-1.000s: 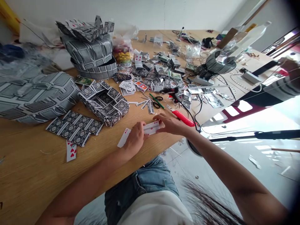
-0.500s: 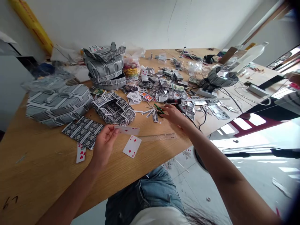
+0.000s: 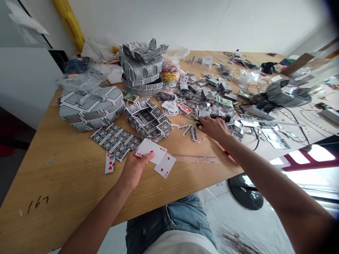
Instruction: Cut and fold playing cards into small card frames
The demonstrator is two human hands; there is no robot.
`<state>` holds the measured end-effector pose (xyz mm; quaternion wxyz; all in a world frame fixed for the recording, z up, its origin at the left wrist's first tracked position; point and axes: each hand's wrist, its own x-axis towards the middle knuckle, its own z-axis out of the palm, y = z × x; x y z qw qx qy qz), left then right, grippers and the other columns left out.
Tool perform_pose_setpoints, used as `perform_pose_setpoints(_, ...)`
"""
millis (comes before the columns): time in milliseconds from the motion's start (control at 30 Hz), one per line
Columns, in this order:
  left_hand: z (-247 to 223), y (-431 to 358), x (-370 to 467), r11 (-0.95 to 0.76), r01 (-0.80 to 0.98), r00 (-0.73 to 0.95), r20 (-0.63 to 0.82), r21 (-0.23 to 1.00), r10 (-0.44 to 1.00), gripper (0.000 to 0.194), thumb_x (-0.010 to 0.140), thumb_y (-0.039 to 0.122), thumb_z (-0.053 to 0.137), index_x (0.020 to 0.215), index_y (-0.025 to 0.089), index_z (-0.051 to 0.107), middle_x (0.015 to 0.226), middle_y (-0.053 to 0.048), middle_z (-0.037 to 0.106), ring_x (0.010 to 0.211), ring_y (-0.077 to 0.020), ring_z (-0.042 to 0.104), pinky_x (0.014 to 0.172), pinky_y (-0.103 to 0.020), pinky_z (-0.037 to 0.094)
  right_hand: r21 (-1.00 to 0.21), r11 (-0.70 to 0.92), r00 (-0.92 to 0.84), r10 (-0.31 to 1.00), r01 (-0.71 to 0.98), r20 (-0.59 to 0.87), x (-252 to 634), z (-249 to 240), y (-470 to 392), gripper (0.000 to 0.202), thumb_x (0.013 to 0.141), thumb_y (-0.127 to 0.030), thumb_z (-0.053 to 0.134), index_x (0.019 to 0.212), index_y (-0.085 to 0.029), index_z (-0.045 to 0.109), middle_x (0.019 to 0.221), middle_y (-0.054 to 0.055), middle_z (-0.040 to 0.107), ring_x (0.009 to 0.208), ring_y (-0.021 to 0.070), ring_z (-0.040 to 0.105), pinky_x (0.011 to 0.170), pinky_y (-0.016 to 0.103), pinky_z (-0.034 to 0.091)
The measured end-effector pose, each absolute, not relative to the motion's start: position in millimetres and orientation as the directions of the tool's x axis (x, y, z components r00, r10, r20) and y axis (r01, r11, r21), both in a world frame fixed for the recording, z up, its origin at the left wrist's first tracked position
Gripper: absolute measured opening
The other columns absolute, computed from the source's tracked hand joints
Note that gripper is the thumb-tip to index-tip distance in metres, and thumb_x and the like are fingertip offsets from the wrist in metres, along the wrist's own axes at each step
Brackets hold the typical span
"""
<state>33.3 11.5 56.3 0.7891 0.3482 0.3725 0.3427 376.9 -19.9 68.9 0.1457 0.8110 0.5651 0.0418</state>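
Note:
My left hand (image 3: 134,168) pinches an ace of diamonds playing card (image 3: 149,148) between thumb and fingers, face up. The card partly covers a two of diamonds (image 3: 165,165) on the table. My right hand (image 3: 214,127) is stretched forward, its fingers closed over green-and-black scissors (image 3: 196,120), largely hidden beneath them. Left of my left hand lies a panel of joined cards (image 3: 113,141), backs up, with a heart card (image 3: 109,163) sticking out from under it. An open box folded from cards (image 3: 148,120) stands beyond. A clear ruler (image 3: 196,159) lies between my hands.
A lidded grey card basket (image 3: 91,107) stands at the left, with stacked baskets (image 3: 143,72) behind. Loose cards and packs (image 3: 201,95) spread across the middle. Card strips (image 3: 192,132) lie near my right hand; cables (image 3: 255,137) and another grey card piece (image 3: 288,93) are farther right.
The ace in my left hand has turned from nearly edge-on to flat, overlapping the two of diamonds. My right hand has closed further over the scissors. The view has swung left.

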Motion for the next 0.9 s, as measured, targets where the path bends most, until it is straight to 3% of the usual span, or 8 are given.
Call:
perform_pose_setpoints(133,55,11,33,0.562,-0.33,0.477,-0.379,0.759,0.793,0.023,0.061,0.024,0.087,0.078,0.022,0.071,0.083,0.003,0.073,0.076,-0.0113,0.064,0.062,-0.02,0.046,0.369,-0.304,0.348,0.936,0.879,-0.058,371,76,-14,0.039,0.097,-0.015,0.027,0.128,-0.012,0.051,0.1,0.018,0.062,0.083,0.0264,0.061,0.065,0.032,0.031)
perform_pose_setpoints(367,54,13,33,0.589,-0.401,0.502,-0.369,0.702,0.782,0.022,0.063,0.027,0.087,0.072,0.018,0.069,0.08,0.0,0.074,0.086,-0.0175,0.068,0.083,-0.033,0.054,0.444,-0.397,0.406,0.91,0.803,0.08,363,100,-3,0.057,0.094,-0.027,0.044,0.145,-0.006,0.029,0.12,0.028,0.049,0.095,0.032,0.056,0.066,0.036,0.031)
perform_pose_setpoints(500,58,13,32,0.606,-0.401,0.522,-0.372,0.687,0.768,0.027,0.066,0.027,0.085,0.085,0.018,0.069,0.089,-0.001,0.075,0.086,-0.0183,0.07,0.079,-0.033,0.057,0.403,-0.626,0.671,0.74,0.667,0.039,379,122,-3,0.055,0.089,-0.045,0.05,0.129,-0.007,0.048,0.121,0.026,0.048,0.096,0.0339,0.058,0.068,0.037,0.035)
perform_pose_setpoints(633,60,14,33,0.588,-0.371,0.501,-0.378,0.719,0.779,0.04,0.065,0.021,0.086,0.099,0.019,0.066,0.095,-0.001,0.076,0.087,-0.0163,0.07,0.076,-0.027,0.056,0.372,-0.732,0.777,0.628,0.571,0.045,393,137,-22,0.051,0.091,-0.043,0.047,0.124,-0.006,0.056,0.12,0.029,0.052,0.106,0.0389,0.056,0.074,0.045,0.036)
perform_pose_setpoints(700,60,14,33,0.579,-0.345,0.479,-0.393,0.738,0.785,0.046,0.061,0.019,0.087,0.101,0.019,0.065,0.095,-0.001,0.075,0.087,-0.016,0.07,0.078,-0.027,0.056,0.219,-0.797,0.791,0.596,0.563,0.138,386,138,-42,0.053,0.09,-0.048,0.049,0.129,-0.012,0.055,0.113,0.027,0.058,0.103,0.0381,0.057,0.073,0.048,0.036)
perform_pose_setpoints(767,60,14,34,0.554,-0.326,0.452,-0.388,0.766,0.803,0.048,0.058,0.018,0.089,0.1,0.019,0.064,0.096,-0.001,0.075,0.088,-0.0164,0.07,0.081,-0.028,0.055,-0.137,-0.735,0.748,0.656,0.664,0.101,363,130,-67,0.05,0.084,-0.051,0.058,0.126,-0.024,0.059,0.099,0.017,0.065,0.085,0.0291,0.06,0.068,0.043,0.038)
perform_pose_setpoints(833,60,13,35,0.518,-0.322,0.434,-0.362,0.793,0.825,0.048,0.058,0.02,0.089,0.099,0.019,0.064,0.099,-0.002,0.075,0.09,-0.0168,0.07,0.085,-0.029,0.055,-0.595,-0.541,0.558,0.81,0.595,-0.179,326,115,-91,0.051,0.079,-0.057,0.061,0.119,-0.025,0.061,0.086,0.01,0.064,0.064,0.0191,0.055,0.057,0.035,0.039)
perform_pose_setpoints(900,60,12,36,0.493,-0.328,0.426,-0.339,0.806,0.838,0.049,0.06,0.02,0.088,0.103,0.019,0.063,0.103,-0.002,0.075,0.092,-0.0164,0.069,0.087,-0.029,0.054,-0.79,-0.46,0.189,0.888,0.405,-0.42,285,98,-111,0.056,0.078,-0.058,0.065,0.122,-0.024,0.056,0.081,0.005,0.061,0.056,0.0131,0.048,0.049,0.028,0.035)
